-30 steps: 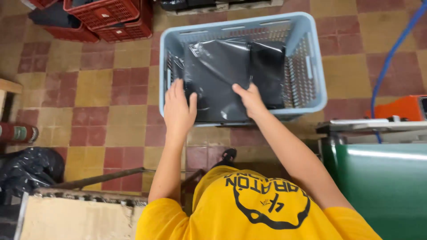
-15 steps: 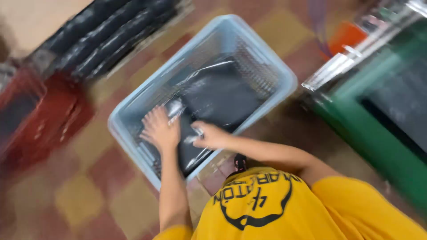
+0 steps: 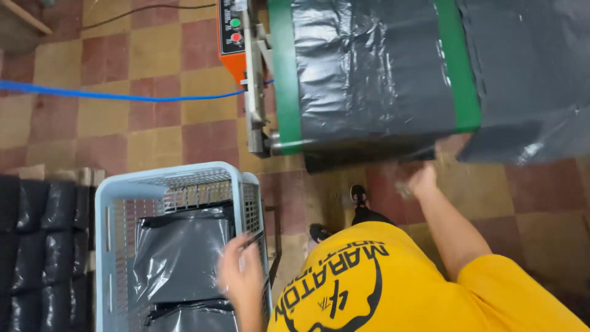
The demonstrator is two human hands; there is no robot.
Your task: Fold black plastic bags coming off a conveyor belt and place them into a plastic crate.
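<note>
Over basket (image 3: 110,203) rim, left hand (image 3: 241,270) blurred w/ fingers loose on bags (image 3: 181,258) inside, grip can't tell; right hand (image 3: 423,179) half-curled, empty, near belt (image 3: 279,74) bags — rushed grab could snag/tear plastic.

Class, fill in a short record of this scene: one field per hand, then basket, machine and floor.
Left hand: blurred, at the basket's right rim
Right hand: blurred, raised just below the belt's end
Basket: pale blue, slatted, holds black plastic bags
Machine: green conveyor belt carrying black plastic sheets
Floor: red and yellow tiles, blue cable
</note>
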